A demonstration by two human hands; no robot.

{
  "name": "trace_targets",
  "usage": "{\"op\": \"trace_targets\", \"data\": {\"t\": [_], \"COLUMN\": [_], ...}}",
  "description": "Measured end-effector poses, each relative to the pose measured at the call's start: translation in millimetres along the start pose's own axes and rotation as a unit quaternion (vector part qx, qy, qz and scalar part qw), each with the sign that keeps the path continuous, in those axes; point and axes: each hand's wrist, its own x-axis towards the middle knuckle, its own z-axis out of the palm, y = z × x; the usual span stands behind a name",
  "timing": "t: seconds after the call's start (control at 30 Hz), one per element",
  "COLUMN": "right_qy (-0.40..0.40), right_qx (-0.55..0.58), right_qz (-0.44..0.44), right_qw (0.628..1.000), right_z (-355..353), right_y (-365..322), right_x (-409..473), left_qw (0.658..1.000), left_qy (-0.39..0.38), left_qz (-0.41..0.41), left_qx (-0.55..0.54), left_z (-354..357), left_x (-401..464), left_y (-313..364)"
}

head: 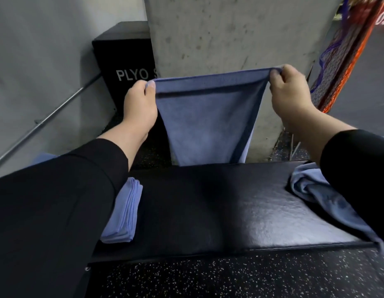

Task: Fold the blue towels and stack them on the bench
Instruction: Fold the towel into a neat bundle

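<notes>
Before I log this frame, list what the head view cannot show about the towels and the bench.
- Folded stack: the left sleeve covers its left side, so the count is unknowable.
- Held towel: its bottom edge drops behind the bench.
- Unfolded towels: the right sleeve hides part; number unclear.
- Black box: its lettering is cut off by the concrete pillar.

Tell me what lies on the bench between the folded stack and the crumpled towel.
Nothing: in the head view, the bench padding is bare between the folded stack and the crumpled towel.
</notes>
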Motion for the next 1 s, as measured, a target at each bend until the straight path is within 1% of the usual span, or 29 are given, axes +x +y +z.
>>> {"op": "trace_targets", "data": {"t": [0.03, 0.13, 0.23, 0.33, 0.43, 0.53, 0.6, 0.67, 0.73, 0.8, 0.87, 0.9, 1.0], "right_qy": [0.006, 0.019, 0.033, 0.035, 0.016, -0.039, -0.106, -0.196, -0.291, -0.374, -0.413, -0.422, -0.434], "right_qx": [-0.001, 0.011, 0.016, -0.016, -0.043, -0.014, -0.021, -0.06, -0.126, -0.189, -0.236, -0.25, -0.264], "right_qz": [-0.011, -0.038, -0.054, -0.069, -0.068, -0.048, -0.028, -0.013, -0.013, 0.003, 0.013, 0.018, 0.033], "right_qw": [1.0, 0.999, 0.998, 0.997, 0.997, 0.998, 0.994, 0.979, 0.948, 0.908, 0.879, 0.871, 0.861], "right_z": [-2.1, -9.5, -19.2, -31.5, -46.5, -55.3, -59.2, -65.3, -72.6, -79.0, -85.4, -88.7, -96.8], "right_y": [-1.5, -2.3, -6.1, -4.6, 4.9, 27.3, 46.5, 64.1, 77.4, 86.0, 90.0, 90.9, 90.1], "right_x": [1.0, 0.8, -6.1, -25.3, -65.3, -113.0, -145.3, -176.6, -198.9, -210.3, -216.1, -217.8, -220.2], "left_qw": [1.0, 0.998, 0.999, 0.998, 0.998, 0.99, 0.98, 0.969, 0.935, 0.891, 0.854, 0.842, 0.826], "left_qy": [0.008, 0.026, 0.012, -0.012, -0.024, -0.039, -0.084, -0.186, -0.306, -0.386, -0.432, -0.443, -0.455], "left_qz": [0.016, 0.051, 0.05, 0.051, 0.059, 0.089, 0.104, 0.066, 0.023, 0.019, 0.018, 0.018, 0.018], "left_qx": [0.014, 0.026, -0.003, 0.026, 0.029, 0.104, 0.145, 0.151, 0.179, 0.24, 0.29, 0.308, 0.331], "left_z": [-0.7, 1.7, -4.4, -12.3, -19.4, -26.1, -28.1, -30.5, -35.7, -43.9, -51.2, -54.0, -60.3], "left_x": [-7.5, -12.0, -19.6, -40.2, -76.8, -120.0, -147.8, -171.4, -191.9, -207.7, -216.9, -219.7, -225.9], "left_y": [15.5, 22.6, 24.4, 23.5, 17.8, 2.2, -13.6, -32.4, -50.0, -62.6, -67.2, -67.0, -56.4]}}
